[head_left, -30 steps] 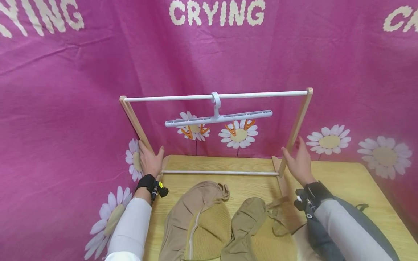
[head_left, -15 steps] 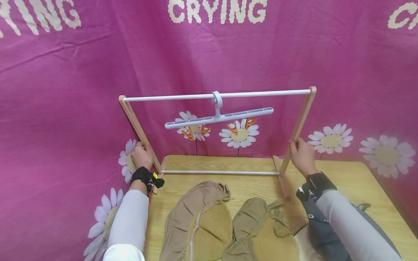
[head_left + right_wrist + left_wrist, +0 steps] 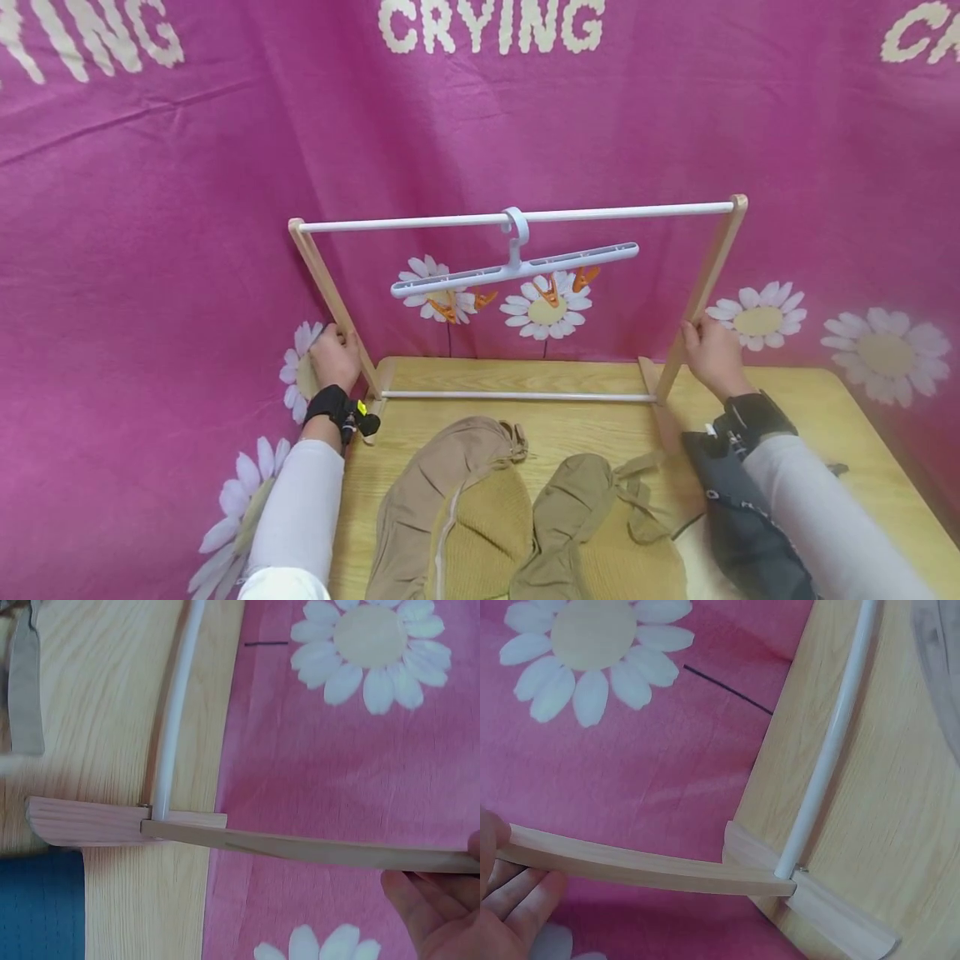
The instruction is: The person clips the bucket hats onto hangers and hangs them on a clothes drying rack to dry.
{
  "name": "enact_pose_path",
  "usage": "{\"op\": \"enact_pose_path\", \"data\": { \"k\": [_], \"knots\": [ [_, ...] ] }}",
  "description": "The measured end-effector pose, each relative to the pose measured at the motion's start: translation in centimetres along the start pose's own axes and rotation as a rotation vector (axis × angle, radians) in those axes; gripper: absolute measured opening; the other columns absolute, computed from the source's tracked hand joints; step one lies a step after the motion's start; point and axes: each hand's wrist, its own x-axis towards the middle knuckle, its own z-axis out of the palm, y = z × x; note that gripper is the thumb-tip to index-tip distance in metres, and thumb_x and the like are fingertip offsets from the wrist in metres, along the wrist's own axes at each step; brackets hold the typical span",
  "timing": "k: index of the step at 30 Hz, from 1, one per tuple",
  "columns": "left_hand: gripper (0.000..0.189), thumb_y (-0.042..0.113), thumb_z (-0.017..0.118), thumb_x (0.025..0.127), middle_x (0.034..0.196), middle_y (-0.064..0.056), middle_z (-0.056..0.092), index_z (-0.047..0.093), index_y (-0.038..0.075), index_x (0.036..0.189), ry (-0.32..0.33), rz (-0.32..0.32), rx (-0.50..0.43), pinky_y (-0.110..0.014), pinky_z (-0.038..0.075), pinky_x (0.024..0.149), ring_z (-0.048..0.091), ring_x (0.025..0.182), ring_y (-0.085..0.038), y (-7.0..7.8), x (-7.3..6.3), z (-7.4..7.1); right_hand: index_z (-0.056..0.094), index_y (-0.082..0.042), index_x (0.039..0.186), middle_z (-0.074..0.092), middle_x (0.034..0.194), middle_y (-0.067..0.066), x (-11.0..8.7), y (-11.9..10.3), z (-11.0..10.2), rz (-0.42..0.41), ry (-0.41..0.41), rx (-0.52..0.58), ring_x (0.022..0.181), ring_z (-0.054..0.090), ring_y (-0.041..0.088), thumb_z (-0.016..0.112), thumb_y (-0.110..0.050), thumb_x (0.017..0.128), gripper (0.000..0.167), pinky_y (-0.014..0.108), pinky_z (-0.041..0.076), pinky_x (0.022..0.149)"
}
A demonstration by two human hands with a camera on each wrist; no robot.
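Observation:
A small garment rack (image 3: 420,222) with wooden side posts and white rods stands at the back of the table. My left hand (image 3: 336,357) grips its left post (image 3: 645,868) low down, fingers (image 3: 534,904) curled round the wood. On the opposite side, my right hand (image 3: 716,357) holds the right post (image 3: 315,851) at about the same height. From the top rod hangs a pale blue hanger (image 3: 517,268), tilted up at its right end. Several orange clips (image 3: 551,292) dangle under it. The rack's feet (image 3: 90,821) rest on or close over the wooden tabletop.
In front of the rack lie two brown cloth items (image 3: 408,517) with ribbed tan parts and ties. A dark cloth item (image 3: 738,508) lies under my right forearm. A pink curtain (image 3: 225,250) with daisies hangs close behind the table (image 3: 810,425).
Both hands, at first loosely against the posts, have closed round them. The rack has shifted right, and the hanger and clips sway, the hanger's right end higher than before.

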Motion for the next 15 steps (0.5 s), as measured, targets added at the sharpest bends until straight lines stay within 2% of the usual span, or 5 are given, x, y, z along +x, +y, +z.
{"op": "enact_pose_path", "data": {
  "k": [5, 11, 15],
  "knots": [
    [0.021, 0.011, 0.063, 0.098, 0.099, -0.029, 0.074, 0.066, -0.009, 0.102, -0.004, 0.022, -0.015, -0.057, 0.053, 0.085, 0.069, 0.095, -0.05, 0.8, -0.5, 0.5, 0.059, 0.011, 0.094, 0.057, 0.067, 0.018, 0.3, 1.4, -0.6, 0.04, -0.039, -0.001, 0.06, 0.055, 0.034, 0.053, -0.013, 0.108, 0.029, 0.038, 0.038, 0.053],
    [0.021, 0.015, 0.062, 0.097, 0.093, -0.026, 0.076, 0.066, -0.006, 0.096, -0.01, 0.018, -0.03, -0.056, 0.055, 0.079, 0.071, 0.089, -0.048, 1.6, -0.8, 1.0, 0.06, 0.014, 0.1, 0.064, 0.077, 0.029, 0.2, 2.2, -1.4, 0.043, -0.044, -0.004, 0.069, 0.061, 0.044, 0.051, -0.014, 0.108, 0.031, 0.049, 0.043, 0.063],
    [0.02, 0.017, 0.064, 0.097, 0.091, -0.023, 0.077, 0.065, -0.003, 0.091, -0.036, 0.031, -0.05, -0.055, 0.055, 0.077, 0.072, 0.086, -0.046, 1.9, -0.9, 1.3, 0.061, 0.016, 0.103, 0.066, 0.084, 0.034, 0.2, 2.6, -1.9, 0.061, -0.048, -0.005, 0.07, 0.062, 0.043, 0.05, -0.013, 0.109, 0.032, 0.044, 0.045, 0.06]
  ]
}}
